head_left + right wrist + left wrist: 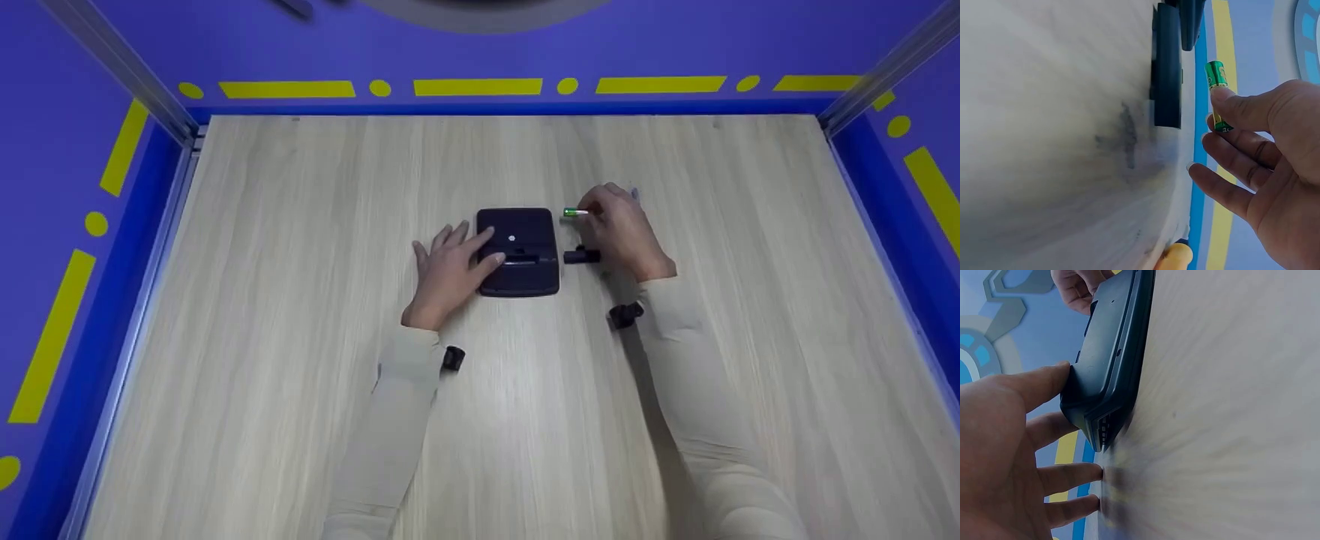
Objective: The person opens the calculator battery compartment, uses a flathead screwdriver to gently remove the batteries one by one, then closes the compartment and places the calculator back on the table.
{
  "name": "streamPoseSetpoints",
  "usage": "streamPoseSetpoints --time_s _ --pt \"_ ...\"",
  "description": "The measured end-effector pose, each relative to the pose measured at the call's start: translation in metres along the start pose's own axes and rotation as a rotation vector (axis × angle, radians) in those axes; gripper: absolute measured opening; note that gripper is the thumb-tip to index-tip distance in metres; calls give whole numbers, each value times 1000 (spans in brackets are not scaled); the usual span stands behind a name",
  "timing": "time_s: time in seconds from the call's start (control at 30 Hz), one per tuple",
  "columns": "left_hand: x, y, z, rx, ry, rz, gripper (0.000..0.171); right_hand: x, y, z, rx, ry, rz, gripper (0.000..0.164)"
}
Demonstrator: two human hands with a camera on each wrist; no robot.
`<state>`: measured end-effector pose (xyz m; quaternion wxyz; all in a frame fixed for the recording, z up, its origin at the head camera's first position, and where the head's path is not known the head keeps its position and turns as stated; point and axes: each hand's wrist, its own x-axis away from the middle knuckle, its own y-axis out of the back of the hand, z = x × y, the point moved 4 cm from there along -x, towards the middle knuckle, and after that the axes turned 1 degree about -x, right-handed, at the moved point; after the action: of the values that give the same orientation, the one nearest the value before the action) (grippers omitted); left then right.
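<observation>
A black, flat rectangular device (517,273) lies on the table, a narrow slot recessed in its upper face. My left hand (448,276) rests at its left edge, thumb and index finger on the device and the other fingers spread toward the tabletop. To the right of the device, my right hand (621,231) pinches a small green battery (1216,76) between thumb and fingers, held above the table. The battery's outer end points toward the device. Below that hand lies a small black cover (582,256), seen as a dark strip in the right wrist view.
A yellow rounded object (1176,256) lies near my right hand, low in the right wrist view. The wooden table (300,225) is bounded by blue panels (480,64) with yellow marks. Small black cameras sit at both wrists.
</observation>
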<state>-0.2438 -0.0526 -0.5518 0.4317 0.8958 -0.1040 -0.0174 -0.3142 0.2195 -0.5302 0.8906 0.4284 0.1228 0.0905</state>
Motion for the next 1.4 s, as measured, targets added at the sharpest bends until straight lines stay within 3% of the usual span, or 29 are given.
streamPoseSetpoints --time_s 0.8,1.4 --pt "-1 -1 -1 -23 11 9 62 -6 -8 -11 20 -35 64 8" --pt "1 0 0 9 3 -16 61 -3 -8 -12 -3 -43 49 9"
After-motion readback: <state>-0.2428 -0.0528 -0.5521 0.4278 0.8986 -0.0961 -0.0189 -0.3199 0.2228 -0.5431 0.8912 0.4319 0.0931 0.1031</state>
